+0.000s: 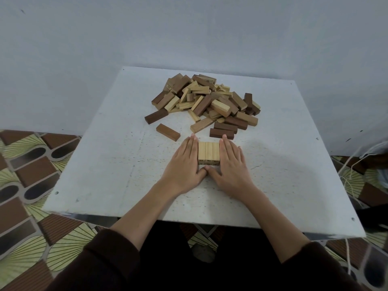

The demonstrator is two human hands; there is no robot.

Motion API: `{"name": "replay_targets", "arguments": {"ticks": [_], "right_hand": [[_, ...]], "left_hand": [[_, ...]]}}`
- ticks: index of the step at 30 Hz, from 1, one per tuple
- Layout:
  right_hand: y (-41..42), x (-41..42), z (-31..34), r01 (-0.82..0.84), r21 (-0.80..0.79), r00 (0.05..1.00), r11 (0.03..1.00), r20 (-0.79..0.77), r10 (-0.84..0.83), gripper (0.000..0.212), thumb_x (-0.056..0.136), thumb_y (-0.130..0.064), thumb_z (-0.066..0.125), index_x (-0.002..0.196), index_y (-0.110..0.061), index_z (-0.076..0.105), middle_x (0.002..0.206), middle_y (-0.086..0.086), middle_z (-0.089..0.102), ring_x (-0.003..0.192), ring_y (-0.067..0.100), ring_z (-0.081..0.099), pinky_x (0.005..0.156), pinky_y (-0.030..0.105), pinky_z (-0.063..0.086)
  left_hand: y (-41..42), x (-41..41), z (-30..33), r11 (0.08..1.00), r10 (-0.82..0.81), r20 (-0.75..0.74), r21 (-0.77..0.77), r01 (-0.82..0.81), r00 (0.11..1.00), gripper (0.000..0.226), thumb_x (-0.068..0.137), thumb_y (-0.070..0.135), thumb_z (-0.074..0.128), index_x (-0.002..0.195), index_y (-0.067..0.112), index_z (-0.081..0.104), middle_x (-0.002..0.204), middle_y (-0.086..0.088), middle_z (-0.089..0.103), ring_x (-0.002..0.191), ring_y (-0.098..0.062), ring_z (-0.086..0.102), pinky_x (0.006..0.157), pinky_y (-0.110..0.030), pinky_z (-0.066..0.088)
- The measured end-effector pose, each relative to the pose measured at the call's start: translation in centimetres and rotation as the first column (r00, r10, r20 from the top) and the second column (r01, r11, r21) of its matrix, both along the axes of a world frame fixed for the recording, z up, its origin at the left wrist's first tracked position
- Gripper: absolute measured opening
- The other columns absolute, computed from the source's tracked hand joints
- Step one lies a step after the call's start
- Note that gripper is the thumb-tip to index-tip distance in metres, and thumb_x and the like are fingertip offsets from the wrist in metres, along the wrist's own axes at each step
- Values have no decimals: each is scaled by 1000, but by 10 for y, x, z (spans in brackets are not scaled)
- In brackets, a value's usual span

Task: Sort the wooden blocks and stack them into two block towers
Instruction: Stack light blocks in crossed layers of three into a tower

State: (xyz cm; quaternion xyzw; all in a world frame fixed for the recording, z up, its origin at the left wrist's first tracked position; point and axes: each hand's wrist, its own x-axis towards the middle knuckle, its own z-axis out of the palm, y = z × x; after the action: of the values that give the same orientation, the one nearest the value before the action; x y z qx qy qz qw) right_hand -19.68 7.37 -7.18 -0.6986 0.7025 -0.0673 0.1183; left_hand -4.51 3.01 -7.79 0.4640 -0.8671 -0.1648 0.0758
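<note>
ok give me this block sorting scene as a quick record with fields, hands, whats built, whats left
surface: white table
built so far: light block row, three light blocks side by side, lying flat near the middle of the table
left hand: fingers straight, pressed flat against the row's left side
right hand: fingers straight, pressed against the row's right side
thumbs: meet at the row's near end
unsorted: mixed pile of light and dark blocks behind the row
stray: brown block lying alone, left of the pile's front
second tower: not started

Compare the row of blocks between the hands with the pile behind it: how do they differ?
The row holds three light blocks, side by side and squared; the pile mixes light and dark blocks lying at all angles. Left hand and right hand press flat against the row; nothing touches the pile. Both sit on the table.
</note>
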Motion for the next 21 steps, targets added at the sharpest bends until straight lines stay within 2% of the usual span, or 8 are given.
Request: {"name": "replay_targets", "arguments": {"ticks": [4, 7, 9, 11, 14, 16, 18, 21], "right_hand": [[3, -3, -2, -12, -54, 995, 998, 96, 17, 100, 74, -72, 3, 150, -7, -4, 159, 5, -9, 145, 16, -11, 117, 35, -10], [7, -6, -1, 54, -144, 943, 988, 334, -3, 89, 82, -65, 10, 149, -8, 17, 158, 4, 13, 143, 13, 6, 119, 38, 7], [7, -7, 2, 169, -214, 860, 962, 509, -38, 75, 87, -58, 15, 140, -10, 38, 144, 4, 37, 131, 9, 24, 111, 35, 24], [-1, -11, 7, 266, -297, 820, 917, 569, -53, 57, 92, -48, 22, 122, -11, 53, 120, -2, 50, 114, 7, 35, 98, 30, 34], [-30, -20, 16, 290, -412, 862, 864, 505, -48, 17, 93, -14, 48, 102, -7, 61, 100, -2, 54, 100, 16, 45, 84, 18, 36], [-54, -23, 24, 233, -437, 908, 869, 418, -33, 13, 88, 0, 56, 98, -4, 62, 99, 5, 58, 99, 22, 47, 79, 19, 35], [-80, -24, 36, 188, -381, 941, 905, 334, -55, 15, 89, -2, 54, 102, -4, 62, 109, 7, 57, 106, 22, 45, 84, 22, 32], [-113, -24, 48, 144, -319, 980, 937, 175, -92, 21, 91, -8, 50, 108, -6, 60, 119, 9, 53, 115, 26, 42, 91, 32, 37]], "left_hand": [[-2, 7, 7, 989, 1, -113, 148, 16, 994, 94, 90, 38, 57, 150, 7, -9, 160, -4, -8, 146, -15, -10, 118, -30, 0], [-4, 21, 16, 945, 1, -223, 318, 71, 975, 94, 85, 21, 66, 152, 14, 0, 158, 4, 3, 144, -11, 3, 118, -30, 11], [-8, 32, 21, 924, 69, -307, 377, 55, 949, 80, 86, 17, 64, 149, 20, 15, 151, 7, 18, 137, -10, 22, 112, -27, 25], [-19, 36, 23, 956, 113, -381, 295, 5, 918, 55, 90, 15, 58, 139, 21, 34, 139, 4, 35, 123, -4, 37, 103, -20, 36], [-46, 32, 30, 993, 104, -415, 99, -68, 904, 29, 91, 3, 50, 118, 11, 56, 117, 3, 51, 105, -4, 46, 85, -8, 36], [-65, 24, 34, 996, 92, -383, 46, -81, 919, 24, 92, 2, 49, 112, 7, 60, 112, 0, 54, 103, -6, 46, 83, -8, 35], [-83, 12, 36, 991, 136, -339, 40, -130, 931, 21, 92, 5, 50, 109, 5, 63, 112, -3, 57, 104, -13, 50, 85, -17, 38], [-104, -8, 36, 957, 288, -264, 126, -263, 921, 17, 90, 6, 48, 97, 2, 62, 110, -9, 57, 98, -23, 54, 79, -31, 45]]}}
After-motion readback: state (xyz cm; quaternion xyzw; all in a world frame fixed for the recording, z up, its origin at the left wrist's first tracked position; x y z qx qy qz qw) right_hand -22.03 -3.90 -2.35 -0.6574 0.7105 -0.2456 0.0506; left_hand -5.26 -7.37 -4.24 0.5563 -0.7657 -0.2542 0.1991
